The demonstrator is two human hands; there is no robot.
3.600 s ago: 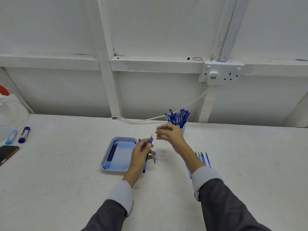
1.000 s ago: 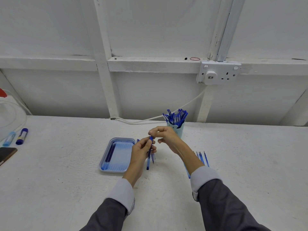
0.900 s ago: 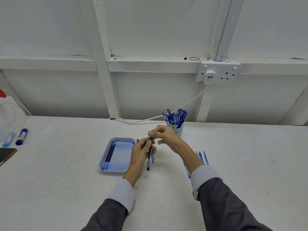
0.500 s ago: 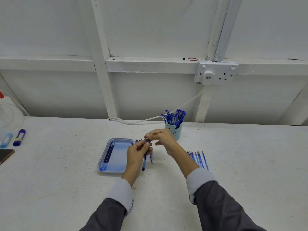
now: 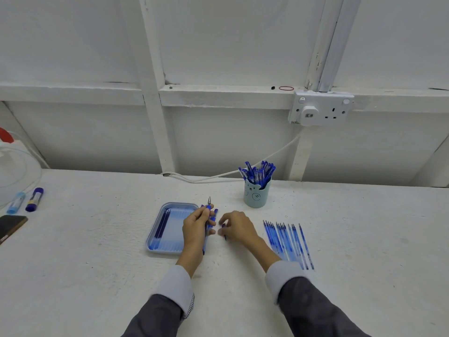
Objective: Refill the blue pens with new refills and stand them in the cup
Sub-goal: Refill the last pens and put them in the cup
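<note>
MID-REFILL: The fingers (image 5: 211, 223) of my left hand (image 5: 197, 227) curl round a blue pen (image 5: 209, 206). They grip its barrel so the silver tip points up and away from me, and the lower end shows below my palm. Just beside it, my right hand (image 5: 235, 229) arches low over the white counter (image 5: 97, 263). Its fingers (image 5: 228, 216) bend down around a small dark-blue piece (image 5: 224, 234) lying there; whether they already pinch it, I cannot tell. Directly left of my left hand sits a pale blue tray (image 5: 179, 204), with a few dark refills (image 5: 161, 223) lying lengthwise along its left side. To the right of my right wrist, a row of new refills (image 5: 288, 242) lies side by side on the counter, tips pointing away from me. Beyond both hands, near the wall, a light blue cup (image 5: 256, 197) with a bear face stands upright, packed with a bunch of pens (image 5: 257, 172). A white cable (image 5: 213, 178) runs behind the cup and up to a wall socket (image 5: 320, 109). At the far left lie two small capped sticks (image 5: 35, 199) and a dark phone (image 5: 9, 227).
</note>
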